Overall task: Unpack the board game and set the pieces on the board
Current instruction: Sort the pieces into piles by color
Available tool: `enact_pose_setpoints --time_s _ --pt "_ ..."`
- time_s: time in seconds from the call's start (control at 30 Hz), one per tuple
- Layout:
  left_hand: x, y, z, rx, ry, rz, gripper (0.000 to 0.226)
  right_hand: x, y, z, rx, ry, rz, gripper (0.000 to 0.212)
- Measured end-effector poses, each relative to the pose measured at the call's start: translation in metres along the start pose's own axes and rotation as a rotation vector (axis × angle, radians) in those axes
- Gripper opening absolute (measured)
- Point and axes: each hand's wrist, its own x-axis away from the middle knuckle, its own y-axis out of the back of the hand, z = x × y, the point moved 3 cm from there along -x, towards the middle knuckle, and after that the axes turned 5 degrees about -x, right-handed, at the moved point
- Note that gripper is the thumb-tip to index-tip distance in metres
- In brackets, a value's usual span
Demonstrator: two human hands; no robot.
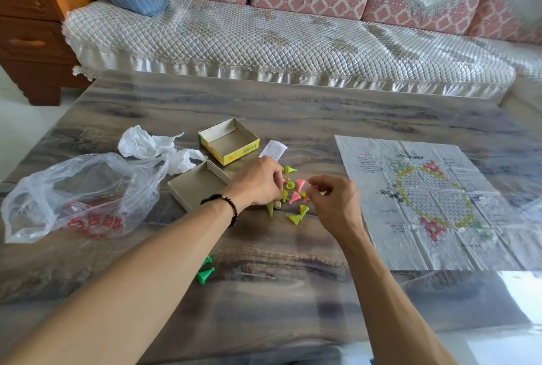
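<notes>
A paper game board (434, 197) with a star pattern lies unfolded at the right of the table. Several small cone pieces, yellow-green (293, 218) and pink (294, 197), lie scattered between my hands. My left hand (258, 184) reaches into the pile with fingers curled over the pieces; what it grips is hidden. My right hand (334, 200) hovers at the pile's right side, fingertips pinched together, and whether it holds a piece is unclear. The yellow box lid (228, 141) and the grey box tray (198, 185) stand empty to the left. Two green pieces (205, 273) lie under my left forearm.
A clear plastic bag (73, 197) with red print and a crumpled white bag (152, 147) lie at the left of the wood-grain table (264, 106). A small paper slip (272, 149) sits behind the pile. A quilted sofa (264, 38) runs along the far side.
</notes>
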Motion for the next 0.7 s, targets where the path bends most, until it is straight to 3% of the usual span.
enact_pose_setpoints --time_s 0.23,0.33,0.47,0.7 --pt "0.019 0.016 -0.011 0.213 -0.054 -0.237 0.019 0.021 0.011 -0.005 -0.051 -0.032 0.016 0.014" --pt "0.042 0.004 -0.024 0.276 -0.142 -0.153 0.018 0.035 0.015 -0.009 -0.067 -0.021 0.046 0.017" --pt "0.076 -0.035 -0.030 0.264 -0.212 0.077 0.020 0.059 0.029 -0.024 -0.035 -0.103 0.056 0.018" --pt "0.104 -0.062 -0.048 0.254 -0.250 0.030 0.016 0.093 0.052 -0.045 0.130 -0.065 0.111 0.007"
